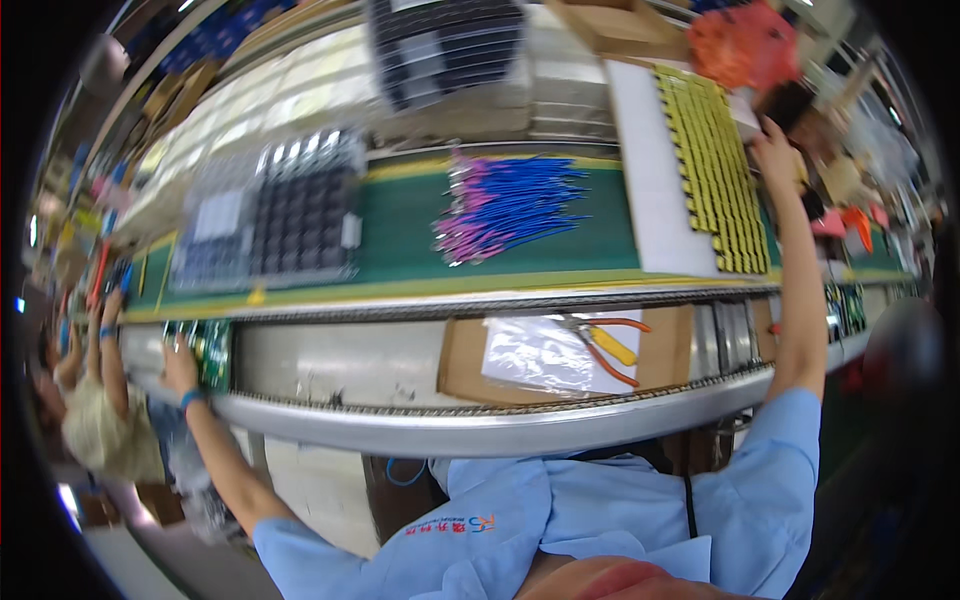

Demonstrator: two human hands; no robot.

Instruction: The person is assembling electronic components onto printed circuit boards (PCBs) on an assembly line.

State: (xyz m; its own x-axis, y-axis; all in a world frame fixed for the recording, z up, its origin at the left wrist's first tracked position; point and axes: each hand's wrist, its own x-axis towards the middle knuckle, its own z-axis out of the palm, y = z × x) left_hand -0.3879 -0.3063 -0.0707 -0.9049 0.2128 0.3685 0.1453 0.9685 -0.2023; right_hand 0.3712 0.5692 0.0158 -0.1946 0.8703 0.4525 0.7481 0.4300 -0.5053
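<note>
At the far left of the conveyor, my left hand (180, 368) grips the near-left edge of a green circuit board (213, 350). My right arm stretches out to the far right. There my right hand (776, 160) is beside rows of yellow-and-black components (712, 165), close to a dark object (785, 106) whose kind I cannot make out. Blur and small size hide what those fingers do. Orange-handled pliers (620, 350) lie on a clear plastic bag (530, 350) in a shallow cardboard tray (460, 358) between my arms.
On the green bench (400, 230) lies a bundle of blue-and-pink wires (520, 205). Left of it sits a clear tray of black parts (300, 215); another tray (445, 50) stands behind. A white foam sheet (640, 170) bears the yellow components. A metal rail (480, 432) edges the conveyor. Co-workers stand at left.
</note>
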